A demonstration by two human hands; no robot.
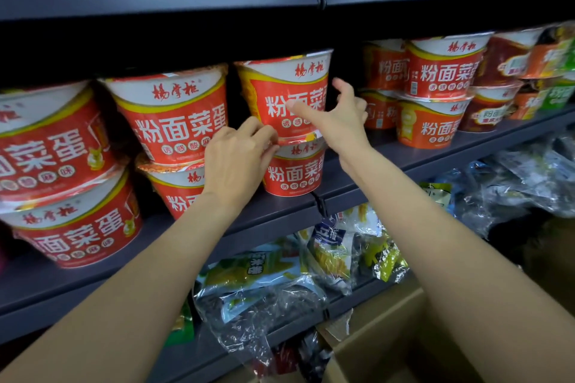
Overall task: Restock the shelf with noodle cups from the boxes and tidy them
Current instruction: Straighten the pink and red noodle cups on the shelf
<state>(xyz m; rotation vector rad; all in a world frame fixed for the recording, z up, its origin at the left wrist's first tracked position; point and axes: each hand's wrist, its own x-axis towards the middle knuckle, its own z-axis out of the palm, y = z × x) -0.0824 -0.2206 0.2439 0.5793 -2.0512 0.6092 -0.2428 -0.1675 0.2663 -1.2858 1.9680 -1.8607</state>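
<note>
Tidying step: the upper noodle cup (284, 93) sits stacked on a lower cup (295, 169) on the shelf (389, 151). The left hand (236, 162) pinches its base; the right hand (339, 115) is spread loose beside it. Next, probably squaring it forward.

"粉面菜蛋" on red noodle cups (284, 96)

Shelf: dark grey metal shelf (404, 155), sloping across the view.
On it: red noodle cups (292, 171) in two-high stacks along its length.
Right of the shelf's centre joint: more red cups (426, 130), then green-labelled cups (557, 96) at the far end.
</note>
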